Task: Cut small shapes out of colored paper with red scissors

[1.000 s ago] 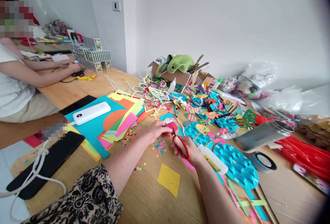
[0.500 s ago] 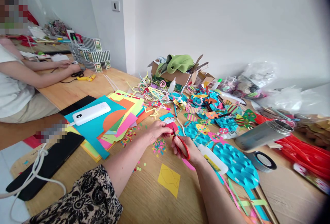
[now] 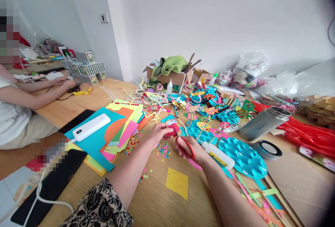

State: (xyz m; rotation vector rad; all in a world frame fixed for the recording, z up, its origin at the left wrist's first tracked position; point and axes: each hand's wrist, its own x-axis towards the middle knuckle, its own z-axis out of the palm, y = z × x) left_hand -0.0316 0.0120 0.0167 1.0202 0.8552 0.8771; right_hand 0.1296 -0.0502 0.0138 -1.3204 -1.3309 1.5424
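Observation:
Between its fingertips my left hand [image 3: 160,133] pinches a small piece of red paper [image 3: 175,128]. My right hand [image 3: 190,149] grips red-handled scissors [image 3: 188,146], whose blades meet the lower right edge of the red paper. Small coloured paper bits [image 3: 163,150] lie on the table just below the hands. Nearer the front is a yellow paper square [image 3: 177,183] with a fish outline drawn on it. A white glue bottle [image 3: 219,156] lies right of my right wrist, beside a blue scalloped paper piece [image 3: 242,157].
Coloured paper sheets [image 3: 101,140] carry a white power bank [image 3: 91,127] on the left, by a black phone [image 3: 49,187]. Paper fish, a steel bottle [image 3: 264,124] and a tape roll [image 3: 267,149] are at right. A cardboard box [image 3: 167,77] stands behind. Another person's arm [image 3: 39,98] rests at far left.
The view has shifted, so the table's things sit a little differently in the frame. The red paper has turned slightly in my left fingers; the scissors remain at its edge.

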